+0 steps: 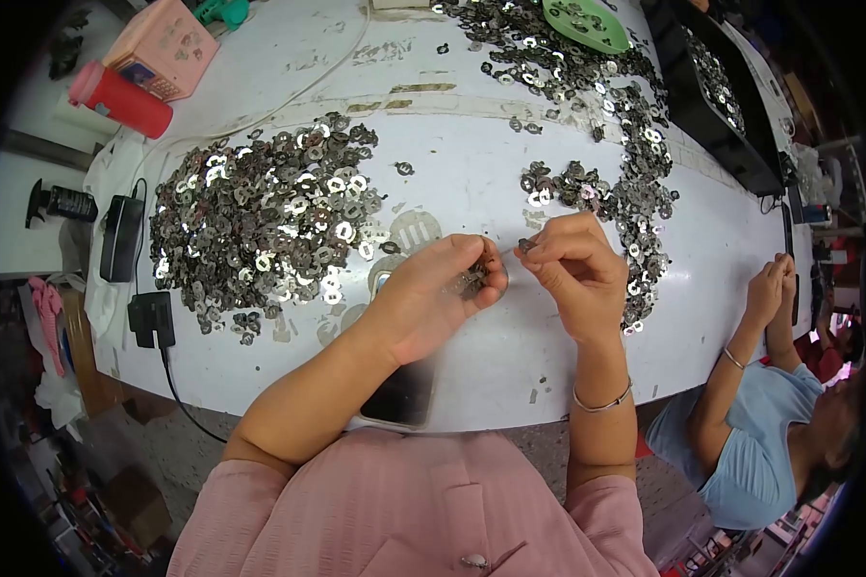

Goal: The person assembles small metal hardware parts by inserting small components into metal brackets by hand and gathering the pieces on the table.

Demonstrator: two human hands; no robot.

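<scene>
My left hand [428, 298] is cupped over the white table with its fingers curled round several small metal pieces [472, 280]. Just to its right, my right hand [582, 274] pinches one small dark metal piece [526, 246] between thumb and fingertips. The two hands are close together but apart. On the left lies a large heap of flat, ring-like metal pieces [260, 212], some shiny and some dark. A second band of such pieces [640, 231] runs along the right, past my right hand. The exact shape of the held pieces is too small to tell.
A phone [401, 396] lies by the table's front edge, partly under my left forearm. At left are a black adapter [150, 319], a red bottle [125, 99] and a pink box [168, 48]. A green tray [587, 24] and black bin [712, 96] stand far right. A co-worker [746, 433] sits at right.
</scene>
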